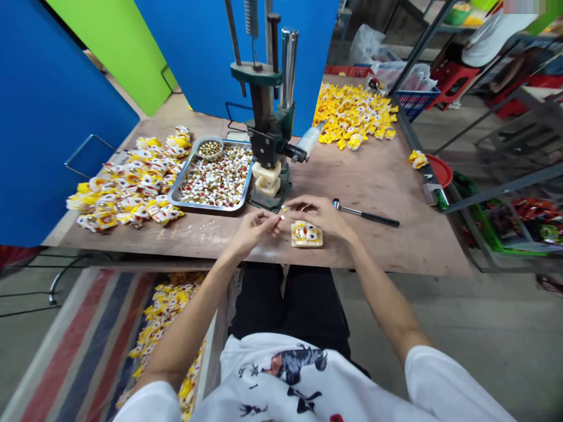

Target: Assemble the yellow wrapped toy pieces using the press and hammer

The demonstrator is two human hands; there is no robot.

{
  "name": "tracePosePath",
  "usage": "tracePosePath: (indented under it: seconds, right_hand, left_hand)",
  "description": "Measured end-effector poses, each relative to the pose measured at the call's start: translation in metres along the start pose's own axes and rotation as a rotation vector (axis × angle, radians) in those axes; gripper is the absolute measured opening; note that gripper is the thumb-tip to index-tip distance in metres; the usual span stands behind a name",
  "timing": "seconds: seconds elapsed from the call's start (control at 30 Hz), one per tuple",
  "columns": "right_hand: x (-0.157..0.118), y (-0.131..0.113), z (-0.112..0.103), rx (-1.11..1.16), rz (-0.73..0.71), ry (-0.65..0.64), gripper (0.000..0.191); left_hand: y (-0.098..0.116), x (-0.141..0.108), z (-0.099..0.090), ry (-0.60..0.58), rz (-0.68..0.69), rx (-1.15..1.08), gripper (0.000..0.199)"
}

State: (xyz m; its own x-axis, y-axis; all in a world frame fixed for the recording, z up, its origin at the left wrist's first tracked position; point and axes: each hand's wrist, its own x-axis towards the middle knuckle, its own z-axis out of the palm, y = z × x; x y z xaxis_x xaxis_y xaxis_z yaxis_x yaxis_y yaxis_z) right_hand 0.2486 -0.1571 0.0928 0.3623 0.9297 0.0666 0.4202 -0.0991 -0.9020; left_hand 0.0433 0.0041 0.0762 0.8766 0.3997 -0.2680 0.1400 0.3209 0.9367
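My left hand (254,231) is closed in a pinch, with a small white piece (282,218) at its fingertips. Close by, my right hand (324,213) pinches a tiny gold-coloured piece (284,208). Just below that hand, a yellow-and-white figure (310,232) lies in a cream-coloured block mould (303,244) on the table. Behind both hands stands a green hand press (264,138) with cream jaws (266,179). To its left, a metal tray (206,206) holds many small white, red and gold parts and a round tub (210,156) of gold beads.
A small hammer (369,217) lies right of my right hand. Yellow-and-white figures are heaped at the left (132,181), and yellow pieces (356,114) at the back right. Blue panels (246,76) stand behind the table. Another person (501,38) sits at the far right.
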Motion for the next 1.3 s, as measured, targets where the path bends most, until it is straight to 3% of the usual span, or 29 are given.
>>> tracePosePath:
  seconds: [0.07,0.13,0.3,0.5,0.73,0.83,0.97,1.07,1.2,1.3]
  right_hand:
    - [-0.005,-0.009,0.003,0.006,0.007,-0.076,0.031]
    - [-0.013,-0.008,0.001,-0.03,0.014,-0.065,0.029]
    - [-0.027,0.016,-0.009,-0.088,0.024,-0.037,0.034]
    - [-0.028,0.032,-0.008,0.053,0.131,-0.044,0.05]
    - [-0.025,0.036,0.003,0.051,0.14,-0.03,0.057]
    - [-0.031,0.04,-0.018,-0.034,0.124,0.029,0.051]
    - [-0.06,0.064,-0.081,-0.338,0.115,0.298,0.047]
    - [-0.089,0.092,-0.117,-0.574,0.119,0.311,0.052]
    - [-0.11,0.115,-0.12,-0.611,0.159,0.273,0.036]
    - [-0.111,0.107,-0.107,-0.615,0.18,0.233,0.031]
  left_hand:
    - [-0.002,0.009,0.013,-0.089,-0.05,-0.056,0.048]
    - [-0.005,0.021,0.019,-0.165,-0.112,-0.096,0.046]
    - [-0.017,0.044,0.023,-0.332,-0.254,-0.108,0.046]
    - [-0.019,0.056,0.023,-0.303,-0.345,-0.111,0.034]
    - [-0.007,0.07,0.023,-0.283,-0.542,-0.097,0.012]
    - [-0.011,0.072,0.026,-0.246,-0.565,-0.119,0.012]
    - [-0.018,0.069,0.028,-0.202,-0.553,-0.187,0.013]
    - [-0.02,0.065,0.028,-0.215,-0.561,-0.257,0.011]
    - [-0.02,0.063,0.028,-0.201,-0.532,-0.261,0.008]
    - [-0.019,0.06,0.029,-0.174,-0.479,-0.203,0.01]
